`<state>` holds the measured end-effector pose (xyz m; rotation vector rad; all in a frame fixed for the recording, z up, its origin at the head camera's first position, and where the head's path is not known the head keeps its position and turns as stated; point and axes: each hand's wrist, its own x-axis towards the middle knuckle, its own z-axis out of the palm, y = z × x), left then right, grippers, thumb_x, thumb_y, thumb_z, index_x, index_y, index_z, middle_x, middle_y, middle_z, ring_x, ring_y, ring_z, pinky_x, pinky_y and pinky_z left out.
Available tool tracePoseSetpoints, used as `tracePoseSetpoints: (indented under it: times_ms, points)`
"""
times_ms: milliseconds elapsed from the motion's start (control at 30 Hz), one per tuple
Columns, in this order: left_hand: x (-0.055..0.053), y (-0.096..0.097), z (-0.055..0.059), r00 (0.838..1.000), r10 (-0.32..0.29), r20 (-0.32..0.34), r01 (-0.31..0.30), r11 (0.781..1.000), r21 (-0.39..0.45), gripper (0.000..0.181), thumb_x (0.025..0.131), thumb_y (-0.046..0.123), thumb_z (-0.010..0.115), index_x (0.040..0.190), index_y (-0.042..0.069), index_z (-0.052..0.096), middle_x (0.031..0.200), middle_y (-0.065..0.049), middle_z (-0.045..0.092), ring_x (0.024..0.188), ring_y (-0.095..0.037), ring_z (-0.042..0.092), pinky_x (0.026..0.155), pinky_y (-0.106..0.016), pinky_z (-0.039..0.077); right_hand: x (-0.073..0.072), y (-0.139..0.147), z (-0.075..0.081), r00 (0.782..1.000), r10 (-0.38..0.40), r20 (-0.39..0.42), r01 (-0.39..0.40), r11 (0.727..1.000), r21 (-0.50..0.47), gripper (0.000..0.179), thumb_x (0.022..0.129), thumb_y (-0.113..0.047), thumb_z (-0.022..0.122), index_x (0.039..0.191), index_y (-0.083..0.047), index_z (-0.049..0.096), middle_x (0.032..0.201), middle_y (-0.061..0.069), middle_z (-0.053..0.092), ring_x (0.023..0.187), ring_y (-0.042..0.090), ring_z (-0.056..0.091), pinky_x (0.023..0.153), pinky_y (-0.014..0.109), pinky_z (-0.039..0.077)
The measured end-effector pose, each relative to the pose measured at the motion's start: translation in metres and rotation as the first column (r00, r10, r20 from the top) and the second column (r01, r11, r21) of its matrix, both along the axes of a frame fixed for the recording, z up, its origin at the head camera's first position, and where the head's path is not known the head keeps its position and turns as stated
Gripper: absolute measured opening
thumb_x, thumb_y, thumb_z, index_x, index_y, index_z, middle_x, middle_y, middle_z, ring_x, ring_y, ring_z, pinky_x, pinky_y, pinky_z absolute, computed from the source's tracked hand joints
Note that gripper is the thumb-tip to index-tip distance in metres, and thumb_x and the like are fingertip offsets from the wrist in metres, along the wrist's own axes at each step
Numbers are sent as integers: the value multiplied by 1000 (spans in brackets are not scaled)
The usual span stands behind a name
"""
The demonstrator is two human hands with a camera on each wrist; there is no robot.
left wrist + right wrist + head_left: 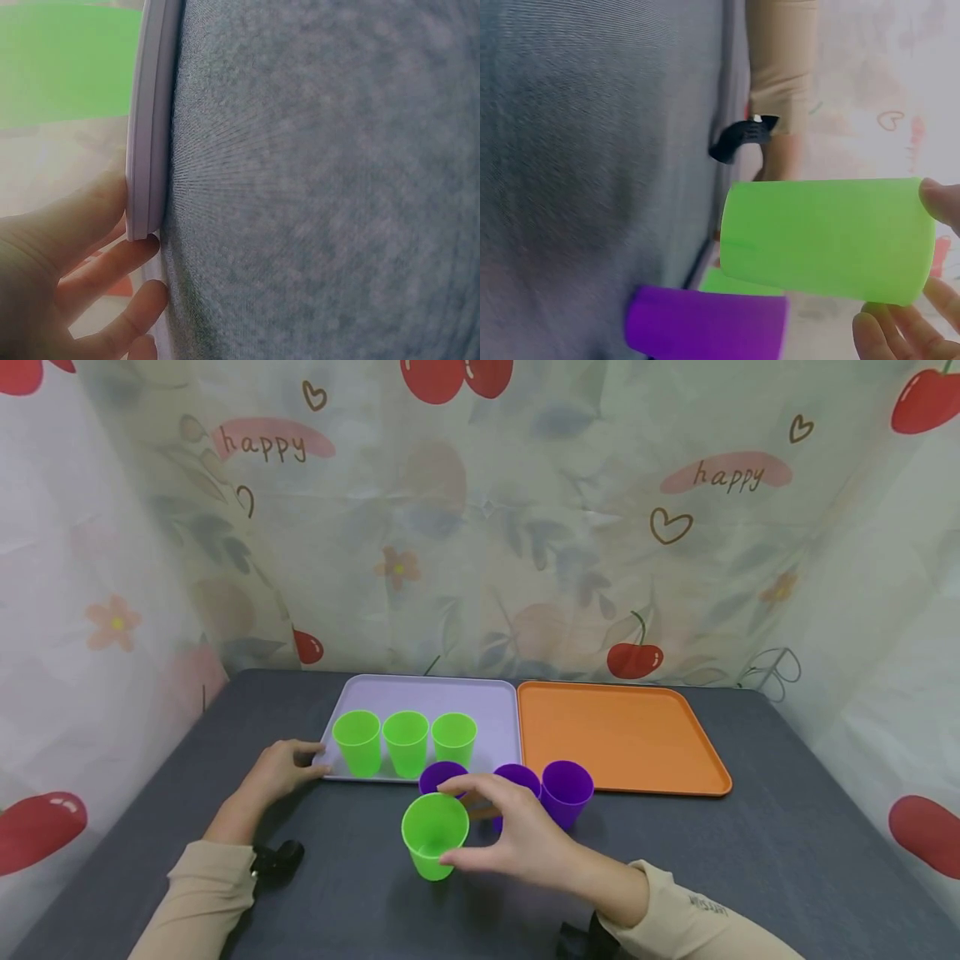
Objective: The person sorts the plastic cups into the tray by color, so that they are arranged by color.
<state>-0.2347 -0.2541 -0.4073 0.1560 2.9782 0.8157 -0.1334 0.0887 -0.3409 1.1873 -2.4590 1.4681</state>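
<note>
My right hand (528,839) grips a bright green cup (429,835) between thumb and fingers. In the right wrist view this green cup (825,244) is held off the dark table, its mouth end at my fingertips. At the left, my left hand (279,770) pinches the near left corner of the lilac tray (435,690); the left wrist view has the thumb and fingers (139,259) at the tray rim (154,135). Three green cups (406,747) stand in a row on that tray. Purple cups (567,793) stand just behind my right hand, which partly hides them.
An orange tray (615,735) lies right beside the lilac one at the back of the dark table (750,860). Behind the table hangs a printed curtain (480,527), with more curtain along both sides. A thin wire coil (780,668) shows at the back right corner.
</note>
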Motion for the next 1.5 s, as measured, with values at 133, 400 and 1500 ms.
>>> tracePoseSetpoints:
  times_ms: [133,400,1500]
  points:
    - [0,0,0,1000,-3,-12,3,1000,-8,52,82,28,70,122,-3,59,124,-33,54,115,-47,50,92,-57,42,0,4,12,1000,-17,4,17,1000,-8,55,70,-17,81,119,-8,57,112,6,65,91,16,65,80,28,55]
    - [0,0,1,1000,5,0,-5,1000,-13,53,82,29,70,123,-3,58,125,-33,54,115,-47,50,91,-56,42,-4,14,32,998,-65,7,65,998,-13,56,69,-15,82,119,-10,57,116,3,63,97,17,63,83,27,54]
    - [2,2,2,1000,8,-4,-8,1000,2,52,82,26,70,123,-4,58,122,-32,56,109,-44,55,88,-53,45,-75,63,58,977,-213,-5,213,974,74,57,76,-14,76,127,-12,52,123,9,59,106,24,57,90,40,49]
